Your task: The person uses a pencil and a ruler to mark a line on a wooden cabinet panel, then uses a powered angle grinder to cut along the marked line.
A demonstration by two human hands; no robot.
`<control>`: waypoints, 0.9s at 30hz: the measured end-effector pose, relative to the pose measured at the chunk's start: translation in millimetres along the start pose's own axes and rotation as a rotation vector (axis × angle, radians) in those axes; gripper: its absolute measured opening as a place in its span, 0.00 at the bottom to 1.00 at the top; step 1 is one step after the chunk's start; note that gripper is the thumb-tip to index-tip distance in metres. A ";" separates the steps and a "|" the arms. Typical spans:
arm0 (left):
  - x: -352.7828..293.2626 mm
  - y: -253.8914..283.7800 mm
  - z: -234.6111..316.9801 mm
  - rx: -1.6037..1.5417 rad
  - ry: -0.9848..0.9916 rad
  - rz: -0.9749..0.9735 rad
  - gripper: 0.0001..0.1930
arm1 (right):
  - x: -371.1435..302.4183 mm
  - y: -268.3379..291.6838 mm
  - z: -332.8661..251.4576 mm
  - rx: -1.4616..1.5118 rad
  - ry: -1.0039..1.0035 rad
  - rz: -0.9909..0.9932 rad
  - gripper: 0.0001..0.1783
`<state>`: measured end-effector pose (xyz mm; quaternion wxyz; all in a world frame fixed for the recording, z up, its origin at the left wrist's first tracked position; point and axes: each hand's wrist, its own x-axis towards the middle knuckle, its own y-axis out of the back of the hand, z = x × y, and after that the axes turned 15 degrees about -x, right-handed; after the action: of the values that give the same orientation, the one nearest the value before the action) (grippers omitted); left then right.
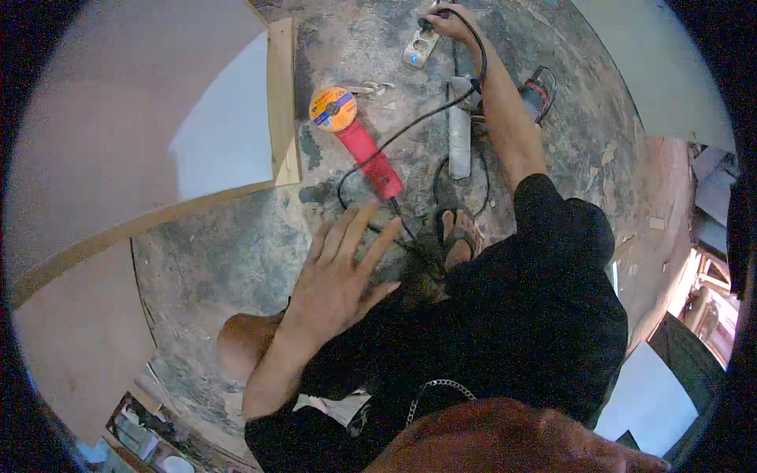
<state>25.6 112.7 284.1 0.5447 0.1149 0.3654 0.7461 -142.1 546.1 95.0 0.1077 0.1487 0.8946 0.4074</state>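
At the far side, right of centre, a black plug (426, 24), likely light and best gripped by its stiff body, not its flexible black cable (428, 115), is held at an oblong pale socket strip (419, 56) by the curled right hand (455, 24), the left hand (335, 272) being spread empty nearer.

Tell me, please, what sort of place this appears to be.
Probably a workshop, judging by the red power tool with its orange disc, the power strip, and the stained, scuffed floor.
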 end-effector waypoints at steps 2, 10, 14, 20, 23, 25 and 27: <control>-8.6 3.3 4.5 0.004 0.057 -0.015 0.37 | 19.7 -7.1 31.2 -0.227 -0.067 -0.043 0.13; -37.8 17.7 21.9 -0.012 0.160 0.021 0.35 | 45.4 -38.7 92.3 -0.578 0.119 0.169 0.15; -43.1 17.4 25.8 0.002 0.180 -0.019 0.38 | 50.1 -57.9 104.7 -0.534 0.072 0.158 0.16; -43.7 17.2 28.4 0.042 0.237 -0.036 0.35 | 55.6 -71.5 114.0 -0.567 0.056 0.183 0.16; -41.1 15.8 29.4 0.039 0.229 -0.047 0.35 | 62.9 -64.1 131.5 -0.488 0.092 0.224 0.16; -40.7 14.6 29.1 0.043 0.216 -0.049 0.34 | 66.9 -60.3 133.6 -0.468 0.088 0.250 0.16; -43.5 17.0 30.2 0.023 0.256 -0.052 0.35 | 59.2 -86.0 107.5 -0.429 0.037 0.250 0.17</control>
<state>47.1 84.0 326.7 0.5114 0.0153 0.4435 0.7359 -178.9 588.2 -44.0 0.0691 0.2242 0.7641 0.6009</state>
